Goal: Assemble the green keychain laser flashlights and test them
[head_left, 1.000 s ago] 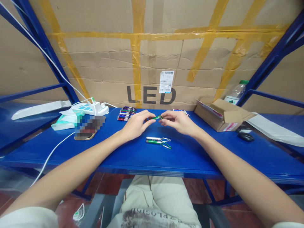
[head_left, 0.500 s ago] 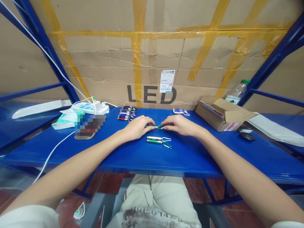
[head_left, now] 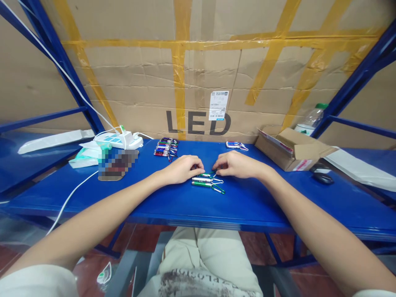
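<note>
Both hands are at a slim green keychain penlight (head_left: pixel 204 175) with a carabiner clip, low over the blue table. My left hand (head_left: pixel 185 169) is closed on its tube end, with the fingertips partly covering it. At the clip end, my right hand (head_left: pixel 235 164) pinches the green carabiner. Just in front lie a silver penlight (head_left: pixel 201 180) and another green penlight (head_left: pixel 201 185), side by side with their clips pointing right. Farther back on the left is a row of several red, blue and dark penlights (head_left: pixel 165 147). A small group of blue and silver penlights (head_left: pixel 232 144) lies back right.
An open cardboard box (head_left: pixel 292 150) stands on the right, with a black mouse (head_left: pixel 322 177) and a plastic bottle (head_left: pixel 312 117) near it. A white power strip (head_left: pixel 119 140) with cables sits on the left. A large taped carton (head_left: pixel 139 82) forms the back wall.
Both hands have come slightly toward me with the green penlight, which is now right behind the silver one. The other penlights have stayed in place.
</note>
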### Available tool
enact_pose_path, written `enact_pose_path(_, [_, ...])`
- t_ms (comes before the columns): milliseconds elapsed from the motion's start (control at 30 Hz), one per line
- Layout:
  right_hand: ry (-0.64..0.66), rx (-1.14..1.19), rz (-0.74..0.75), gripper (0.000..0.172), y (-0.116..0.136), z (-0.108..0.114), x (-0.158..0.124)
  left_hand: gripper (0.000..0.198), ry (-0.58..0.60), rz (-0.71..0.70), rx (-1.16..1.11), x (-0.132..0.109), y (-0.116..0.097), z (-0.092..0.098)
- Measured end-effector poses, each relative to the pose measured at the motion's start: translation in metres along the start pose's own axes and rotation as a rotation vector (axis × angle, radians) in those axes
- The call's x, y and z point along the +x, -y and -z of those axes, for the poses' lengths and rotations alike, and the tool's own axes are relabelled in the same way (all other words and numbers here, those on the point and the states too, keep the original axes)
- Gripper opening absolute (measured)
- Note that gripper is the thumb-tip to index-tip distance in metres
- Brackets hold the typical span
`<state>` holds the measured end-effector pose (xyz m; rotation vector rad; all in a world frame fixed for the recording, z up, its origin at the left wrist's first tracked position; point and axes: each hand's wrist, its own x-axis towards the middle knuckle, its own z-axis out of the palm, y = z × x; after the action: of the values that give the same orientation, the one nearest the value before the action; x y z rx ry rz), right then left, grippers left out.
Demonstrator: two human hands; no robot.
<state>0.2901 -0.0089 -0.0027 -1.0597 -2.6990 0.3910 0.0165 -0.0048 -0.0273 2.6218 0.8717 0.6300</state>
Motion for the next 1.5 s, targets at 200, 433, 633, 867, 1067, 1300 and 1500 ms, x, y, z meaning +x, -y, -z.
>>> enact_pose_path(200, [-0.08,-0.051,0.009,0.027,0.003,-0.004,0.002,0.031,0.077,0.018,-0.06,-0.003,-0.011,0.008])
enact_pose_path(433, [-0.093,-0.016,-0.041,0.02,0.009,-0.01,0.005,0.04,0.151,-0.039,-0.015,-0.006,-0.011,0.01])
enact_pose_path(633, [-0.098,0.038,-0.046,0.018,0.012,-0.011,0.005,0.034,0.118,-0.018,-0.043,-0.002,-0.01,0.009])
enact_pose_path(867, [-0.039,0.117,-0.059,0.032,0.011,-0.009,0.004,0.039,0.142,-0.018,-0.032,-0.003,-0.009,0.012])
enact_pose_path(1067, [0.064,0.115,-0.11,0.066,0.011,-0.007,0.002,0.042,0.205,-0.036,0.025,-0.005,-0.009,0.017])
enact_pose_path(1300, [0.121,0.15,-0.066,0.051,0.004,-0.006,0.001,0.036,0.169,0.01,0.005,-0.004,-0.009,0.014])
enact_pose_path(1500, [0.148,0.183,-0.079,0.044,0.003,-0.003,-0.001,0.043,0.197,0.002,0.011,-0.005,-0.009,0.019])
